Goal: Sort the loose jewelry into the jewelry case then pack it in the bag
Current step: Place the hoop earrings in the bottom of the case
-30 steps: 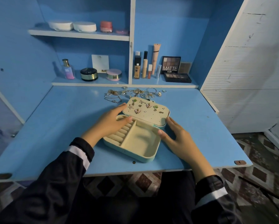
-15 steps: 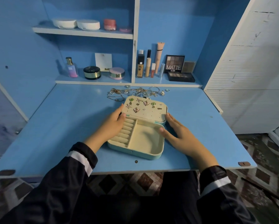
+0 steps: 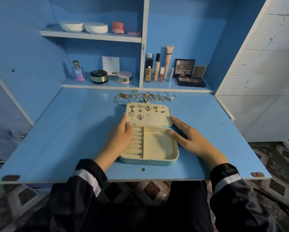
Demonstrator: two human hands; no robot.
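**Case squared up; sorting not begun**

On the desk (image 3: 73, 131), centre frame, the open jewelry case (image 3: 157, 144) sits straighter than a second ago. The left hand (image 3: 120, 139) rests with relaxed fingers on its left edge. The right hand (image 3: 189, 139) lies flat beside it, holding nothing. The loose jewelry (image 3: 145, 97) lies heaped just behind the lid, so picking likely comes next.

Open jewelry case (image 3: 148, 162) — loose jewelry (image 3: 145, 97) behind.

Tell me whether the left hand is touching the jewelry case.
Touching. Head view: the left hand rests over the jewelry case rim onto its ring rolls, thumb against the lid.
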